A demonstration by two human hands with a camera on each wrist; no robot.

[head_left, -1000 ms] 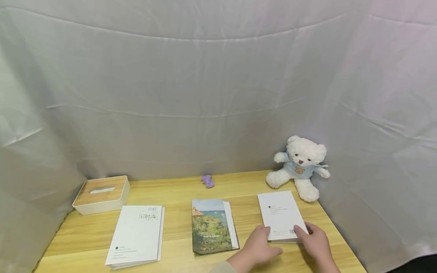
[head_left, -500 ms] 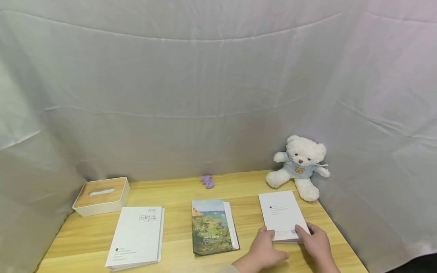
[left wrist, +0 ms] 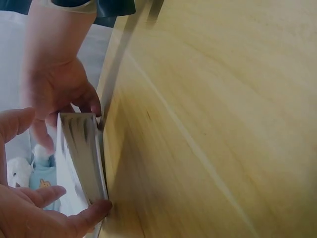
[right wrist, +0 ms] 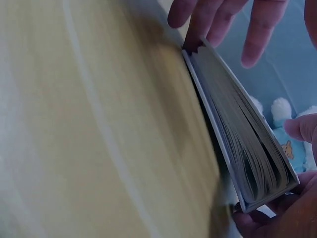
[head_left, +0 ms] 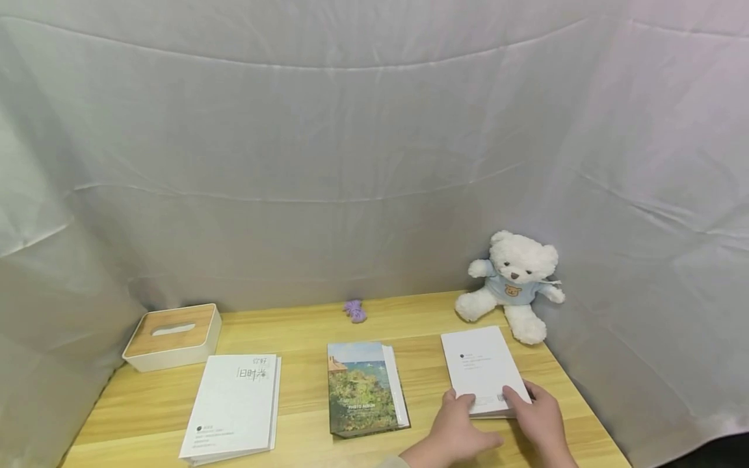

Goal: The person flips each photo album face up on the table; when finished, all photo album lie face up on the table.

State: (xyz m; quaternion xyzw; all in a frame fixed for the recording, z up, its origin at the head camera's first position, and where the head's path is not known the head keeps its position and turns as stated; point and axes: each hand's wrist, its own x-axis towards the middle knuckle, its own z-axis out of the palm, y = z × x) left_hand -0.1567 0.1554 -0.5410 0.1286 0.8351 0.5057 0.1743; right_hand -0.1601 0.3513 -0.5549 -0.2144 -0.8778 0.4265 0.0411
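Note:
A white photo album (head_left: 481, 369) with small print and a barcode lies at the table's right side in the head view. My right hand (head_left: 541, 416) grips its near right corner, thumb on the cover and fingers below the edge in the right wrist view. At its near left corner, the fingers of my left hand (head_left: 459, 429) touch the album's side while the thumb points away from it. The left wrist view shows the album's page ends (left wrist: 81, 148) between both hands. To the left lies an album with a painted seaside cover (head_left: 363, 390).
Another white album (head_left: 231, 406) lies on the left of the wooden table (head_left: 304, 390). Behind it stands a tissue box (head_left: 175, 331). A small purple object (head_left: 354, 311) sits at the back edge, and a white teddy bear (head_left: 515, 286) leans in the right back corner by grey curtains.
My left hand has slid a little to the right, its fingers now further over the white album's near left corner. My right hand keeps its grip, and the album has barely shifted.

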